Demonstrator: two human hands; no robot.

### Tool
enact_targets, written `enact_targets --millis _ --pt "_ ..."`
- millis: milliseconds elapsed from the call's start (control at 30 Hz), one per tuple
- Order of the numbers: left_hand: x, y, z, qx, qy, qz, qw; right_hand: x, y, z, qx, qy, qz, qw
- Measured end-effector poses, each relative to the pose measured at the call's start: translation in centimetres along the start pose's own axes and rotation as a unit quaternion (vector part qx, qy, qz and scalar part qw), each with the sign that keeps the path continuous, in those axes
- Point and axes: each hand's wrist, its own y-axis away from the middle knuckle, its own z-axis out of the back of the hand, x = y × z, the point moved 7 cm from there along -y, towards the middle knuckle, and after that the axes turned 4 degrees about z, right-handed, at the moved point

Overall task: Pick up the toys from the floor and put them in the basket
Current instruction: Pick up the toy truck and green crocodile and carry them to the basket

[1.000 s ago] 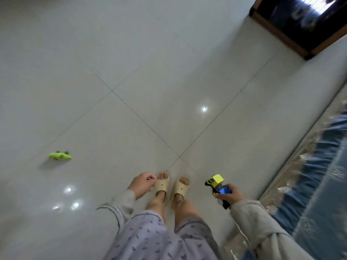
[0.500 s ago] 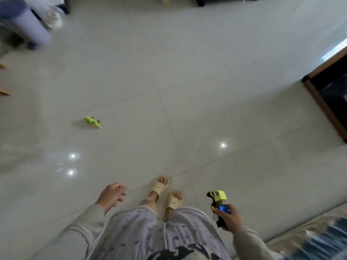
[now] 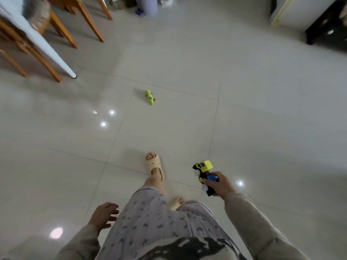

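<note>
A small green crocodile toy [image 3: 149,97] lies on the pale tiled floor, straight ahead of my feet and well out of reach. My right hand [image 3: 219,184] is shut on a yellow, black and blue toy truck [image 3: 203,170], whose yellow cab sticks out forward of my fingers. My left hand [image 3: 103,214] hangs beside my left thigh with the fingers apart and nothing in it. No basket is in view.
Wooden chair legs [image 3: 56,40] and a white table leg [image 3: 47,47] stand at the far left. A lilac cylinder [image 3: 148,5] stands at the far wall. A dark cabinet [image 3: 326,29] and a white unit [image 3: 300,10] are at the far right. Bare glossy floor lies between.
The view has swung left, bringing the crocodile toy from the left side to straight ahead. My left foot has stepped forward. My right hand still holds the truck.
</note>
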Motion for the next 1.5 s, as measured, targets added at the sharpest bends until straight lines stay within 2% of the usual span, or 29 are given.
enact_targets --millis 100,267,400,533,767,933,1167,1333,1500 --pt "-1.3 -1.4 1.6 -0.001 0.033 0.02 0.999 4.1 -1.8 -0.5 0.022 -0.02 -0.022 0.999" --pt "-8.1 -3.1 5.8 -0.002 0.048 0.027 0.998 9.2 -4.9 -1.6 -0.001 -0.052 -0.072 0.996" --pt "-17.7 -3.4 8.0 0.007 0.023 -0.034 0.999 11.8 -7.3 -2.7 -0.014 -0.111 -0.117 0.987" --pt "-27.5 -2.8 9.5 0.02 -0.009 -0.104 0.994 13.0 -9.0 -3.0 -0.04 -0.205 -0.19 0.959" --pt "-38.9 -2.5 11.3 0.041 0.027 -0.175 0.983 17.2 -12.4 -1.4 -0.06 -0.222 -0.23 0.946" --pt "-40.6 -5.9 11.7 0.033 0.061 -0.108 0.992 22.8 -17.5 -0.8 -0.046 -0.172 -0.239 0.954" --pt "-41.3 -10.0 12.5 0.008 0.021 0.027 0.999 35.5 -27.1 0.4 -0.008 -0.081 -0.181 0.98" --pt "-47.0 -11.4 12.7 0.0 0.037 0.025 0.999 43.4 -32.1 0.2 0.029 -0.012 -0.128 0.991" --pt "-54.0 -13.5 12.3 0.014 0.022 0.005 1.0 47.2 -36.1 -0.9 0.048 0.013 -0.115 0.992"
